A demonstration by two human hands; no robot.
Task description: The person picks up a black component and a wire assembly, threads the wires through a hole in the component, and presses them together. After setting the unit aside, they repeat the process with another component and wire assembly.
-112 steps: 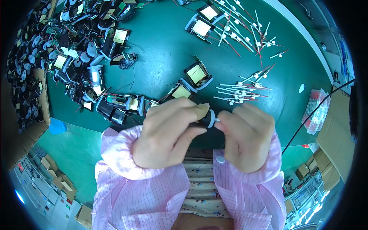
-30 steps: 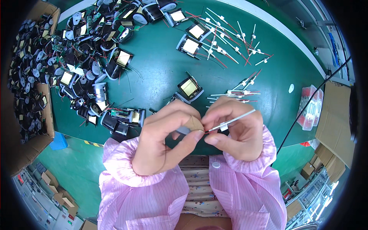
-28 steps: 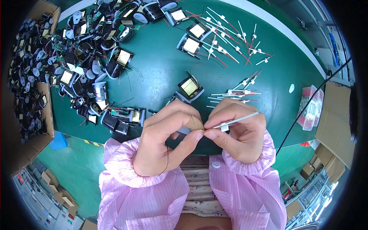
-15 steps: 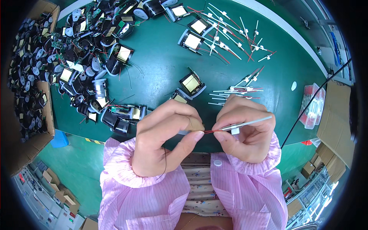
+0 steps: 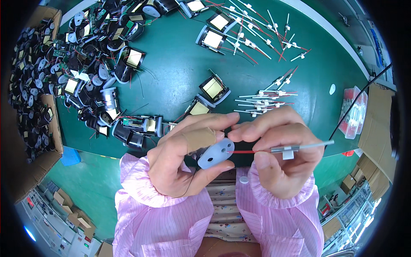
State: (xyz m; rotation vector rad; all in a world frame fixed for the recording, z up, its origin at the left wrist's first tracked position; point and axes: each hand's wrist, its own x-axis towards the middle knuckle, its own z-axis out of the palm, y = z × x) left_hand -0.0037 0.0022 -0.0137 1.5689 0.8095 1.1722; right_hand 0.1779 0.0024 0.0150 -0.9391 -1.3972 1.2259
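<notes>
My left hand (image 5: 169,156) grips a small device with a grey oval end cap (image 5: 208,160) that has several holes. A tan wrap covers one of its fingers, and the palm hides most of the device's body. A thin dark wire hangs by that palm. Between the fingers of my right hand (image 5: 282,171) is a thin pale tube with a white clip (image 5: 288,153). Two red wires (image 5: 243,151) stretch from the tube to a hole in the grey cap. Just beyond my right hand lie similar tubes (image 5: 265,103) on the green table (image 5: 171,81).
Black devices with grey caps (image 5: 128,64) crowd the table's left side, beside a full cardboard box (image 5: 53,124). More tubes with red wires (image 5: 257,34) are scattered at the far right. A clear plastic container (image 5: 353,113) of tubes stands at the right edge, near a black cable (image 5: 364,92).
My left hand has turned, bringing the grey cap into view. My right hand has moved right with the tube, and a longer stretch of red wire shows between the hands.
</notes>
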